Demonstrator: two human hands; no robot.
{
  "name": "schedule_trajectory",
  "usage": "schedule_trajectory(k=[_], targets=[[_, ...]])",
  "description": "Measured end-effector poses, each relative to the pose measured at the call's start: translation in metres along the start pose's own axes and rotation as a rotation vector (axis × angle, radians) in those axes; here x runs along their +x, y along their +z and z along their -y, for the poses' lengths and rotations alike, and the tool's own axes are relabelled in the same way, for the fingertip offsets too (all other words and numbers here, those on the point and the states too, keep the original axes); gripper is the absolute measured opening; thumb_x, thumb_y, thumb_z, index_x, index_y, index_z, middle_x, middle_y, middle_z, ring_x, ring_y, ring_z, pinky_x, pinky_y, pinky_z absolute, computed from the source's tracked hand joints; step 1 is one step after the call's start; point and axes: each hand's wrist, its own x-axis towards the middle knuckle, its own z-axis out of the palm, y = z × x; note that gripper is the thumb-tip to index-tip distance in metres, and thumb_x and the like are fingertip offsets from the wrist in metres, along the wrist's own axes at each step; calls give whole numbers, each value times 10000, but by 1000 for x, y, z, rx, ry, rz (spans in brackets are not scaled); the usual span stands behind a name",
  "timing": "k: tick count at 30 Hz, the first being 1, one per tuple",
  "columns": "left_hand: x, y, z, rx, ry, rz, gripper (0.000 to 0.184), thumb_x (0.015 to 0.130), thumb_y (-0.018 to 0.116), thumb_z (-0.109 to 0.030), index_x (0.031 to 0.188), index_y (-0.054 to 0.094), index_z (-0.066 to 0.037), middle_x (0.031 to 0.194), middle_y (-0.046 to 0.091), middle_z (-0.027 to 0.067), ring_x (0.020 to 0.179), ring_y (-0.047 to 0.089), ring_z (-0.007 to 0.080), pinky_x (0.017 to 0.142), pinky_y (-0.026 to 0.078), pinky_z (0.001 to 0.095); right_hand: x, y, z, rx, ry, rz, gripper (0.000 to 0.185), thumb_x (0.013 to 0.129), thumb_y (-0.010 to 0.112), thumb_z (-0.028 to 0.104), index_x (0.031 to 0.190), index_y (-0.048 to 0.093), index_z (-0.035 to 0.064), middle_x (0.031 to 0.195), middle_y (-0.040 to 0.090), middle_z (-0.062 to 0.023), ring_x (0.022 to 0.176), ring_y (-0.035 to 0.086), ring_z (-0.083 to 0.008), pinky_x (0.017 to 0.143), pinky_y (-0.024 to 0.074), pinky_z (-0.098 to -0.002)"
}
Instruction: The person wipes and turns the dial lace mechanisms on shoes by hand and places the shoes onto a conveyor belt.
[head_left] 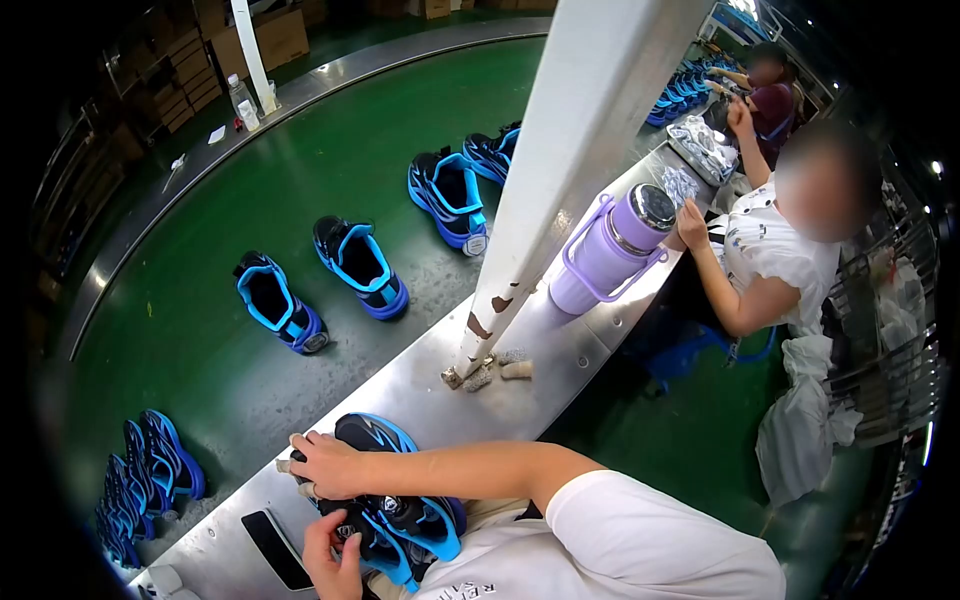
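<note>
A pair of black-and-blue sneakers [430,520] rests against my body at the metal ledge, with round dials on their uppers. My right hand [328,466] reaches across from the right, its fingers curled over the front of the nearer sneaker; pale finger cots cover some fingertips. Lower down, my left hand [333,558] has thumb and finger closed at the upper of the same sneaker, beside its dial. My right forearm hides part of the pair. A dark-screened phone [277,550] lies on the ledge close to my left hand.
Several matching sneakers [275,305] stand on the green conveyor [180,330]. A white pillar [560,130] rises from the metal ledge [440,400], with loose finger cots [516,370] at its foot. Beyond it stands a purple bottle [605,250]. Co-workers [770,250] sit along the right.
</note>
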Motion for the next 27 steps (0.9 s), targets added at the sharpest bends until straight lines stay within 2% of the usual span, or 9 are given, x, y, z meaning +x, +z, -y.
schedule_trajectory(k=[2, 6, 10, 14, 18, 22, 25, 26, 27], targets=[[-1, 5, -6, 20, -96, -115, 358, 866, 637, -38, 1212, 550, -17, 1110, 576, 46, 939, 550, 124, 825, 439, 227, 0, 1, 0, 8, 0, -23, 497, 808, 630, 273, 1272, 536, 124, 1192, 455, -220, 1006, 508, -371, 867, 453, -440], [7, -5, -10, -144, 115, 90, 376, 814, 646, 36, 1178, 562, 3, 1055, 580, 58, 910, 542, 111, 800, 449, 234, -4, -4, -2, 2, -16, -27, 490, 808, 623, 270, 1269, 538, 128, 1187, 459, -223, 1004, 510, -372, 859, 461, -435], [4, 8, -27, -46, -6, -190, 330, 824, 638, 24, 1149, 593, -1, 1016, 582, 51, 887, 534, 111, 786, 448, 231, 3, 1, -4, 11, -29, -52, 486, 809, 615, 264, 1271, 536, 134, 1191, 458, -223, 1001, 512, -372, 858, 463, -438], [10, -2, -11, -209, 49, 72, 451, 769, 712, 6, 1196, 570, -10, 994, 564, 38, 842, 513, 108, 773, 441, 224, -3, -2, -7, 27, -31, -39, 479, 808, 608, 250, 1269, 538, 142, 1198, 457, -224, 999, 515, -375, 857, 465, -441], [7, 11, -40, 120, 137, -221, 357, 794, 670, 21, 1145, 610, -4, 964, 559, 15, 828, 488, 101, 759, 424, 222, -7, -5, -8, 21, -24, -33, 467, 808, 603, 242, 1263, 544, 150, 1186, 460, -222, 994, 517, -380, 851, 468, -444], [9, 0, -18, -257, -49, 73, 417, 755, 698, 37, 1156, 593, -4, 970, 536, 7, 832, 474, 95, 747, 413, 216, -10, -4, -13, 30, -33, -43, 457, 812, 603, 239, 1258, 550, 154, 1186, 464, -225, 999, 515, -387, 849, 469, -448], [7, 16, -30, -386, -28, -120, 364, 768, 683, 29, 1124, 613, 0, 941, 529, 1, 815, 470, 93, 736, 414, 217, -10, -14, -10, 24, -8, 7, 455, 814, 606, 236, 1259, 551, 157, 1200, 463, -229, 1012, 512, -391, 857, 467, -449], [6, 13, -41, 100, 79, -201, 355, 789, 666, 28, 1138, 608, 1, 973, 550, 11, 826, 488, 95, 748, 423, 214, -10, -17, -9, 20, 7, 30, 455, 815, 607, 235, 1260, 550, 158, 1206, 463, -230, 1018, 511, -392, 861, 466, -449], [6, 11, -37, 35, 50, -139, 369, 790, 668, 25, 1151, 598, 1, 979, 553, 14, 829, 491, 97, 752, 427, 217, -10, -12, -11, 25, -12, -4, 453, 817, 606, 234, 1259, 551, 158, 1209, 463, -231, 1020, 510, -392, 865, 464, -449]])
